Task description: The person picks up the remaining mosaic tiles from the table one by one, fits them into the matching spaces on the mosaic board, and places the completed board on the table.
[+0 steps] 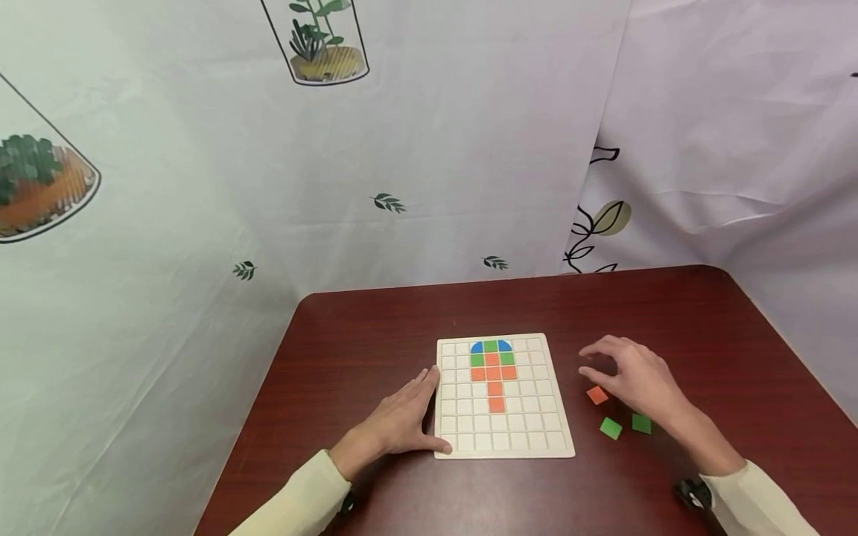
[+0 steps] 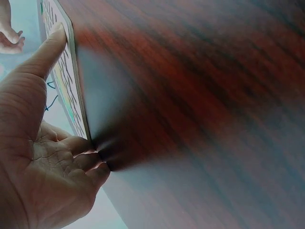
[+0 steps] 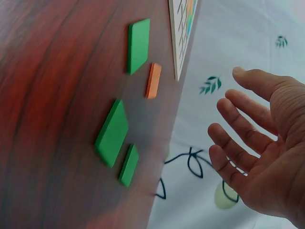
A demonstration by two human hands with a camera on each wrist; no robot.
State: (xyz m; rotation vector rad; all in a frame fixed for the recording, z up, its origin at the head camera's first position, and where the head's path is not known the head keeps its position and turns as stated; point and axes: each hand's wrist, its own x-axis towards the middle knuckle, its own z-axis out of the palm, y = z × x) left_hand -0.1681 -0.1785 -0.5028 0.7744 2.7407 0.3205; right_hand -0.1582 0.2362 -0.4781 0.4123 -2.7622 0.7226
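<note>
A pale grid board (image 1: 465,423) lies flat on the table, bearing a pattern of orange and green squares topped by two blue rounded tiles (image 1: 505,346). Along its left edge rests my left hand (image 1: 402,418), thumb on the near left corner and straight fingers touching the side. My right hand (image 1: 640,376) hovers right of the board, fingers loosely bent and holding nothing. Beneath and beside it lie a loose orange tile (image 1: 597,395) and green tiles (image 1: 611,428). The right wrist view shows three green tiles, including a small-looking one (image 3: 128,166); the head view shows only two.
The dark red-brown table (image 1: 362,335) has rounded far corners. Behind it hangs a pale cloth (image 1: 436,149) printed with leaves and plant jars. Dark wrist devices (image 1: 693,493) sit by the cream sleeves (image 1: 298,495).
</note>
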